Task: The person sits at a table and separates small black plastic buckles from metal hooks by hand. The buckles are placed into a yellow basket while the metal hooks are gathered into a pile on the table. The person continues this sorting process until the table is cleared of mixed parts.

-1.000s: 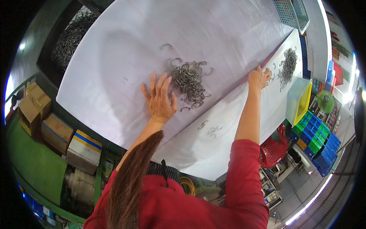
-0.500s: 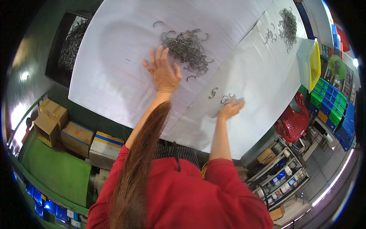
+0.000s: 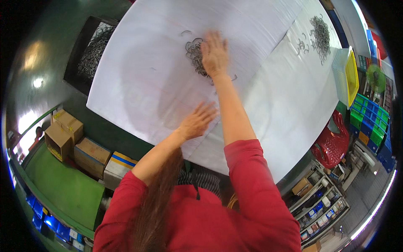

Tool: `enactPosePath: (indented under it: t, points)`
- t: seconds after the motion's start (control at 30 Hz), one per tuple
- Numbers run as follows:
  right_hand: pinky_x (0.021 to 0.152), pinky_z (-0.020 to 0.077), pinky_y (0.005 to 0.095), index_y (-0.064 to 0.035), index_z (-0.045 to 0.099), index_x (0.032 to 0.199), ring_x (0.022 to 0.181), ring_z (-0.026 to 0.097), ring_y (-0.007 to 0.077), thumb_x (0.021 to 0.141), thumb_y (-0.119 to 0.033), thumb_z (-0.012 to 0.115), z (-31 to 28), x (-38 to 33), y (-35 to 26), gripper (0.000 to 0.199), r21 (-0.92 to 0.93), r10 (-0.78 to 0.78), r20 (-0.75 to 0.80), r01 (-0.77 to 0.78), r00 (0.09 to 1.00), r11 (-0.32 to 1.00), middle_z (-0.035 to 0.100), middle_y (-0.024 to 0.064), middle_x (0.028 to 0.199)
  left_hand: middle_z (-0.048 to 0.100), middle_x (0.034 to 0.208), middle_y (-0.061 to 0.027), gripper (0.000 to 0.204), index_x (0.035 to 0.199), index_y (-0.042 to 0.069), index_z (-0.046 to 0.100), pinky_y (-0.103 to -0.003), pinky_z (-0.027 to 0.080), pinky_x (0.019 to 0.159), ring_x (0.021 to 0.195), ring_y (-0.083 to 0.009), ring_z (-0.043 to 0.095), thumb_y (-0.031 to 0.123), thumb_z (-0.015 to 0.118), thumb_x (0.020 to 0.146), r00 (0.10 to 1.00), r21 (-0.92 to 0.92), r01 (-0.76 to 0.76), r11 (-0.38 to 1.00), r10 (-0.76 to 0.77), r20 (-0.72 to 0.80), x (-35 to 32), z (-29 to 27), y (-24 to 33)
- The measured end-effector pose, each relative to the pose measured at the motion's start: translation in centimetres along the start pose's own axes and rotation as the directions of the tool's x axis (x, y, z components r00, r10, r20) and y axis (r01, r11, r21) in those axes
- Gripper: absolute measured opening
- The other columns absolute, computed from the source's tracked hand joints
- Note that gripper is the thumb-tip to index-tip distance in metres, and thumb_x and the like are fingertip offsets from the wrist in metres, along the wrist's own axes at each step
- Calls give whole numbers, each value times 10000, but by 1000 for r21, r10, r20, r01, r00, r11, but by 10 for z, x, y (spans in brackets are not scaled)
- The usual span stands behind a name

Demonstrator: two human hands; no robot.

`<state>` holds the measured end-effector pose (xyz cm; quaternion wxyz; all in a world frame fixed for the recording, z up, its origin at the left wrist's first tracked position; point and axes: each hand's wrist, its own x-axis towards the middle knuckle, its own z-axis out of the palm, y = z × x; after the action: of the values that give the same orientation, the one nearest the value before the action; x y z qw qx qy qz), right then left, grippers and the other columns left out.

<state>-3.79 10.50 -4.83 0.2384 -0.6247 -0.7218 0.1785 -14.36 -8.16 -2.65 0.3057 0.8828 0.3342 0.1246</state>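
A pile of bent grey metal hooks (image 3: 194, 54) lies on the white-covered table (image 3: 138, 92). Over its right part my right hand (image 3: 215, 56) is spread flat, fingers stretched out and slightly blurred, hiding many of the hooks. What lies under the palm cannot be seen. Nearer to me, my left hand (image 3: 198, 121) hovers by the cloth with its fingers apart and nothing in it. One loose hook (image 3: 186, 32) rests just beyond the pile. A second heap of hooks (image 3: 320, 38) sits at the far right, several strays beside it.
A black bin of hooks (image 3: 93, 54) stands off the table's left side. Yellow and white baskets (image 3: 347, 77) are at the right edge, above a red plastic chair (image 3: 331, 140). Cardboard boxes (image 3: 63, 138) and a green-topped bench (image 3: 63, 185) are at lower left.
My right hand has moved left and away from me onto the pile. My left hand has drawn back from the pile toward me. The few loose hooks at the right no longer show there.
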Motion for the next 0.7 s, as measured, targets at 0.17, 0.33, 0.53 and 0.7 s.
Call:
enactPosePath:
  t: [0.17,0.33,0.53,0.7]
  points:
    - [1046,254,379,-120,392,1313,1280,309,272,921,-323,409,-16,-6,-64,443,369,-31,121,-16,992,929,378,88,1367,240,1445,-68,511,1358,85,297,-452,145,1100,1343,-201,200,261,374,884,963,60,-246,967,251,-96,66,26,-10]
    - [995,326,348,-68,439,1268,1205,413,272,924,-223,437,-72,-10,-30,377,506,279,-153,-168,948,846,467,140,1278,279,1428,-27,501,1323,114,375,-467,127,1093,1358,-215,143,263,435,848,984,703,131,699,-4,-179,131,-17,-52]
    - [1020,290,383,-32,438,1251,1241,363,302,923,-228,422,-93,-79,51,382,94,374,-247,-362,894,928,406,159,1324,251,1441,23,505,1379,197,301,-614,40,1040,1353,-246,138,281,375,887,820,347,546,763,-402,-407,114,-65,-102]
    - [1058,203,457,-82,434,1267,1305,273,274,923,-229,407,-79,-125,57,375,-187,355,-174,-385,919,904,342,101,1383,291,1419,45,505,1391,200,269,-686,50,992,1328,-244,215,286,336,898,697,375,709,597,-510,-504,76,-106,-149]
